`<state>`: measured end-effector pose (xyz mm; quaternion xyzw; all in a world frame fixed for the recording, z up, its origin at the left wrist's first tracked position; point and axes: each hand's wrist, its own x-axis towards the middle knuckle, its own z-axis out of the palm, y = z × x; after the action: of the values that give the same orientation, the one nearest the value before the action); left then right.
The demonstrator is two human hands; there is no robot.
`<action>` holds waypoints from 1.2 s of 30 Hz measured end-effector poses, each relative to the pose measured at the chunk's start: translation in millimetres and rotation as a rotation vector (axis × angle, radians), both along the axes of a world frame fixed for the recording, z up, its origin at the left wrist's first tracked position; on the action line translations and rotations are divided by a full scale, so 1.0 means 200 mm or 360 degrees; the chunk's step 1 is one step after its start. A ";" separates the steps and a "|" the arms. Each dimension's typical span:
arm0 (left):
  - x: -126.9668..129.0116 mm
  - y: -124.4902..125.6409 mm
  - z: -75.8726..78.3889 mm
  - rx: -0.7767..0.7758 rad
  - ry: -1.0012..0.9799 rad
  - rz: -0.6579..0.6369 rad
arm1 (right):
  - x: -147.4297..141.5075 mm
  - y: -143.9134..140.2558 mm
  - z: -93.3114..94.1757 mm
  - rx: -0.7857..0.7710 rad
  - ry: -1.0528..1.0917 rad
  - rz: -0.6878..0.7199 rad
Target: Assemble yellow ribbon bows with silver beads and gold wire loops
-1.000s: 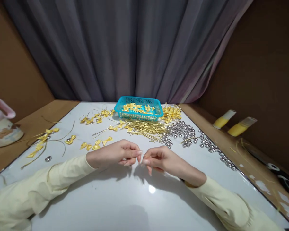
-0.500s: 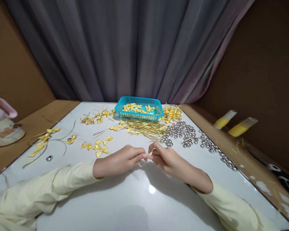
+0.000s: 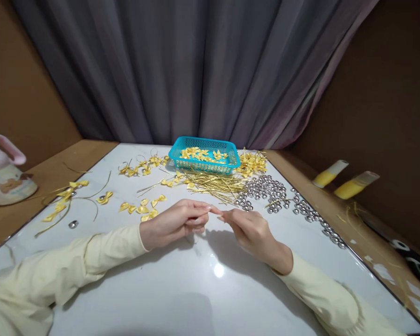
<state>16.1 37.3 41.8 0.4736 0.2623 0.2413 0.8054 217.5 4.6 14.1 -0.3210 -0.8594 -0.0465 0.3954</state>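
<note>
My left hand [image 3: 175, 221] and my right hand [image 3: 252, 228] meet fingertip to fingertip above the middle of the white table [image 3: 203, 289]. Both hands have their fingers pinched together. Whatever lies between the fingertips is too small to make out. Just beyond the hands lies a heap of thin gold wires [image 3: 213, 183]. To their right is a spread of small silver bells [image 3: 266, 189]. A few yellow ribbon bows [image 3: 142, 207] lie left of my left hand.
A turquoise basket [image 3: 206, 166] with yellow bows stands at the back, more bows [image 3: 252, 163] heaped to its right. Bows on gold cords [image 3: 65, 198] lie at the left edge beside a pink-and-white jug [image 3: 3, 172]. Two yellow tubes [image 3: 343, 179] lie right, off the table.
Both hands have moved a little farther from me and to the right, staying joined at the fingertips. My right hand has turned so its fingers point left toward my left hand.
</note>
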 end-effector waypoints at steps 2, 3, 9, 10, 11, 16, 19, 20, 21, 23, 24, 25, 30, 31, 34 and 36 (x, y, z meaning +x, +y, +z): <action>0.01 -0.01 -0.01 0.0007 0.0020 0.0033 | -0.02 -0.02 0.01 0.0114 -0.0091 0.0017; 0.01 -0.01 -0.01 0.0010 0.0040 0.0039 | -0.02 -0.03 0.01 0.0140 -0.0134 0.0020; 0.02 -0.06 0.00 0.0597 0.0380 -0.0009 | -0.05 -0.06 0.05 -0.0004 -0.0158 -0.0031; 0.02 -0.07 0.01 0.0741 0.0462 -0.0027 | -0.05 -0.07 0.05 -0.0057 -0.0164 -0.0041; 0.02 -0.07 0.01 0.0856 0.0528 -0.0042 | -0.05 -0.07 0.05 -0.0105 -0.0172 -0.0052; 0.01 -0.08 0.04 0.1118 0.0660 -0.0081 | -0.05 -0.07 0.06 -0.0205 -0.0169 -0.0114; 0.01 -0.08 0.03 0.1087 0.0689 -0.0057 | -0.06 -0.07 0.06 -0.0265 -0.0172 -0.0100; 0.02 -0.08 0.03 0.1092 0.0694 -0.0039 | -0.06 -0.07 0.06 -0.0293 -0.0176 -0.0090; 0.02 -0.08 0.03 0.1105 0.0697 -0.0025 | -0.06 -0.07 0.06 -0.0321 -0.0180 -0.0081; 0.02 -0.08 0.02 0.1126 0.0710 -0.0016 | -0.06 -0.08 0.06 -0.0396 -0.0186 -0.0060; 0.02 -0.08 0.03 0.1131 0.0711 -0.0023 | -0.06 -0.08 0.06 -0.0444 -0.0190 -0.0042; 0.02 -0.09 0.03 0.1132 0.0707 -0.0032 | -0.06 -0.08 0.06 -0.0507 -0.0194 -0.0022; 0.03 -0.09 0.05 0.1115 0.0662 0.0005 | -0.04 -0.06 0.09 -0.0866 0.0042 0.0035; 0.03 -0.08 0.06 0.1095 0.0659 0.0033 | -0.03 -0.06 0.11 -0.0919 0.0092 0.0059; 0.03 -0.07 0.06 0.0999 0.0615 0.0108 | -0.01 -0.03 0.15 -0.1000 0.0120 0.0201; 0.03 -0.06 0.06 0.0959 0.0586 0.0130 | -0.01 -0.02 0.17 -0.1027 0.0105 0.0265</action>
<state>21.5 24.8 54.4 0.7145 0.3388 0.2504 0.5585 216.0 1.2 48.5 -0.3595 -0.8398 0.2709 0.3034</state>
